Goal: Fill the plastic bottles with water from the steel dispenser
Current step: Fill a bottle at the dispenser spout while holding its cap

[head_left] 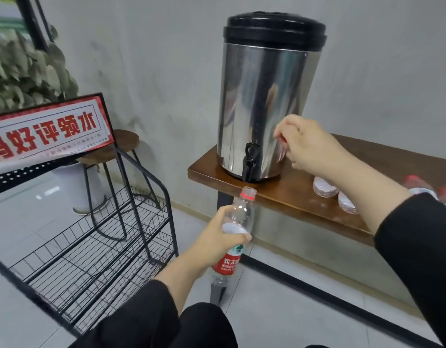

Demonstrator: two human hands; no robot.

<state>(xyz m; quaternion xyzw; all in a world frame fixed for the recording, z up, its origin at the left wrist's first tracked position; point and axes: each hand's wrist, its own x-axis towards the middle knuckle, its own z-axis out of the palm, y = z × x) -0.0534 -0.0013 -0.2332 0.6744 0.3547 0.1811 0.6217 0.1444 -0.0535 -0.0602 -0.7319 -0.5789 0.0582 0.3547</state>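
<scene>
Left hand (pixel 218 237) grasps an uncapped Nongfu Spring bottle (pixel 233 232) upright, its mouth just below the steel dispenser's black tap (pixel 249 160); right hand (pixel 308 143), nearer the tap, pinches something small and red, possibly the cap.

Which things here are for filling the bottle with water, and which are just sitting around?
For the job:
- plastic bottle in the left hand
- steel dispenser
- black tap
- right hand, reaching near the tap

Just sitting around:
- wire rack
- red sign
- stool
- plant
</scene>
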